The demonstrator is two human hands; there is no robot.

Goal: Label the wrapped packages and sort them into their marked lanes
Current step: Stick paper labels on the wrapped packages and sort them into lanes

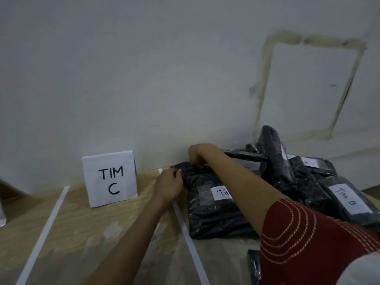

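- Lying flat on the table (92,233), just right of the white tape strip (185,229), 1 black wrapped package (209,214) is recorded in the head view.
- Its label (223,193) reads "TIM"; the letter is hidden.
- Its far edge is pinched by left hand (169,185) and right hand (198,154).
- Handling is judged soft, light and slippery; bunched film at the corners is advised.

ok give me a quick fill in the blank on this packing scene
1. The standing white sign reads TIM ___.
2. The left hand and right hand both grip a package wrapped in ___ plastic.
3. The label on the far right reads TIM ___.
Missing: C; black; B.
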